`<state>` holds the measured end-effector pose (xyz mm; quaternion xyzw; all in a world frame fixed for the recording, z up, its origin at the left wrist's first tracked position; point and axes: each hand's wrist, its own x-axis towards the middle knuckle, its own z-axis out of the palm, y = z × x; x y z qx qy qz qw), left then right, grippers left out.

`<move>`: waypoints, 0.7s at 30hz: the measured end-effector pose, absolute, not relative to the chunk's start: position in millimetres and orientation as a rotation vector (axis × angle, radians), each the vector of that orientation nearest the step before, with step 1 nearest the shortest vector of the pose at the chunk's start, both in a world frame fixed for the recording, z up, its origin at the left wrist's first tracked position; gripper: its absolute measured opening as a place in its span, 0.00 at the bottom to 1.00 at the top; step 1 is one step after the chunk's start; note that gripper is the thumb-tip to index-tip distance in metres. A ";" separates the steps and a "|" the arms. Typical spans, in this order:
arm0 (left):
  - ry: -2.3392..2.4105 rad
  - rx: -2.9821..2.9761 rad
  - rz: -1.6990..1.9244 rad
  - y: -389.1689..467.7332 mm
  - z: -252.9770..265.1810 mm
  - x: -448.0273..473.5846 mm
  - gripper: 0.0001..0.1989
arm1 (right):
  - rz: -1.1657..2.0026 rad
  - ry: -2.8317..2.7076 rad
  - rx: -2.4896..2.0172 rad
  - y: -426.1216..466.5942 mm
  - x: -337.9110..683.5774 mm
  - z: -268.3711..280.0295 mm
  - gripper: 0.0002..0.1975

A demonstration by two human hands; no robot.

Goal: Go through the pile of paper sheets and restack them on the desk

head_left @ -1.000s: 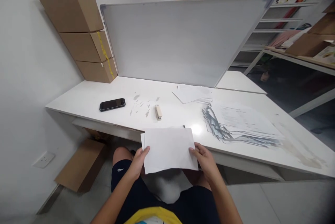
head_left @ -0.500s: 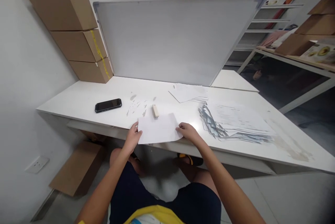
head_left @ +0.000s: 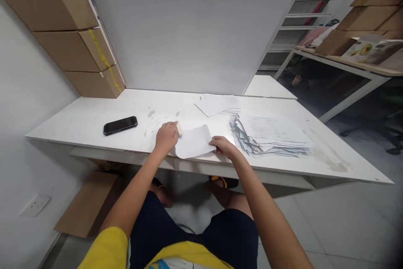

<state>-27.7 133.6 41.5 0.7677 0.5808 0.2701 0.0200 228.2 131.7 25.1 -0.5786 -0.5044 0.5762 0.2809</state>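
My left hand (head_left: 166, 137) is closed around a small cream stapler (head_left: 179, 129) at the left end of a white sheet of paper (head_left: 193, 142). Its fingers partly hide the stapler. The sheet lies near the table's front edge, its near left corner curving down a little. My right hand (head_left: 220, 145) pinches the sheet's right edge between thumb and fingers. Just right of that hand is a thick, uneven stack of papers (head_left: 270, 132). A few more sheets (head_left: 217, 104) lie behind, close to the whiteboard.
A black phone (head_left: 120, 125) lies on the white table (head_left: 85, 113) at left. The whiteboard (head_left: 189, 38) leans upright along the back. Cardboard boxes (head_left: 91, 82) are piled at the left wall, and another box (head_left: 86, 202) is on the floor. A second table (head_left: 340, 60) stands at right.
My left hand has let go of the paper's left edge and moved forward and right onto the stapler. My right hand still pinches the sheet. The whole view has shifted slightly.
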 end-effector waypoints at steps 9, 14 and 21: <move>1.525 2.455 0.592 171.6 32.7 -0.4 0.22 | 1.445 -1.380 -1.516 124.8 228.0 21.0 0.06; 1.486 2.523 0.694 172.0 22.5 -1.2 0.18 | 1.374 -1.365 -1.532 128.2 221.0 29.0 0.06; 1.460 2.421 0.598 180.6 48.4 2.8 0.19 | 1.337 -1.340 -1.591 130.0 248.8 39.9 0.06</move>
